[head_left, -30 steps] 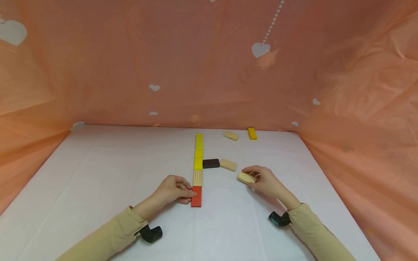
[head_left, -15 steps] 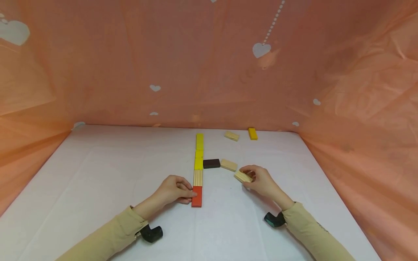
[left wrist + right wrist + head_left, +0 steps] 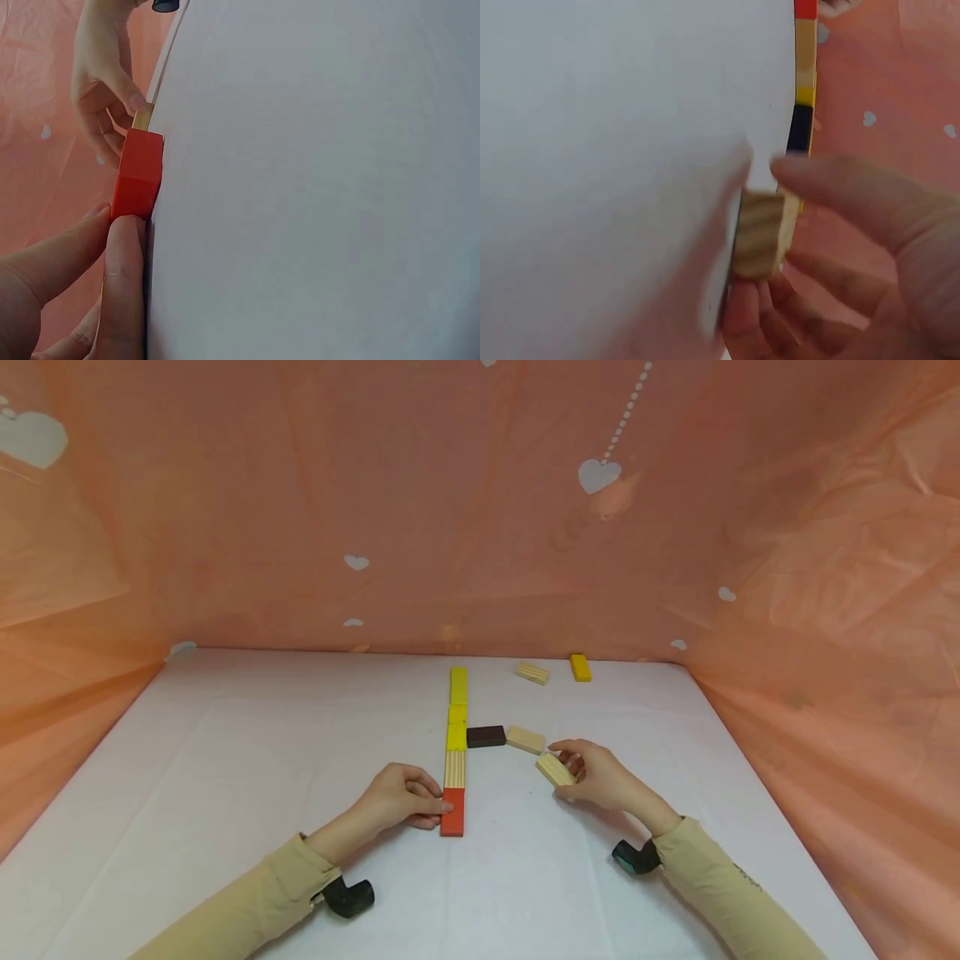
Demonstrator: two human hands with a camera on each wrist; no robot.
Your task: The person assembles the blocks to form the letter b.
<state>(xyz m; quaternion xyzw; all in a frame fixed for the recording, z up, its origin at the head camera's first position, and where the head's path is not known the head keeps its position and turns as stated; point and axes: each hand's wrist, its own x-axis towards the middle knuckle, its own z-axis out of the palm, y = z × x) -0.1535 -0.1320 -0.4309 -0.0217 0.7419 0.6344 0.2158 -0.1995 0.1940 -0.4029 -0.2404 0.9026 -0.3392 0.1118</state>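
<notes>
At the near end of a row of blocks, my left hand (image 3: 397,795) rests against a red block (image 3: 453,820), its thumb tip over the left edge and the other fingers beside it. Beyond the red block, in line, lie a striped wooden block (image 3: 455,769) and several yellow blocks (image 3: 458,686). A dark brown block (image 3: 486,737) juts right from the row, followed by a slanted pale wooden block (image 3: 525,739). My right hand (image 3: 600,777) holds a striped light wooden block (image 3: 759,234) low at the table, thumb along its near end, index finger out past its far end.
Another striped wooden block (image 3: 532,673) and an orange-yellow block (image 3: 581,667) lie near the back edge of the white table (image 3: 262,735). Orange curtains (image 3: 480,527) with white hearts enclose the back and sides. A black device (image 3: 348,898) sits at the left cuff.
My right hand has moved the wooden block slightly left, closer to the slanted pale block, and turned it a little. My left hand has stayed at the red block.
</notes>
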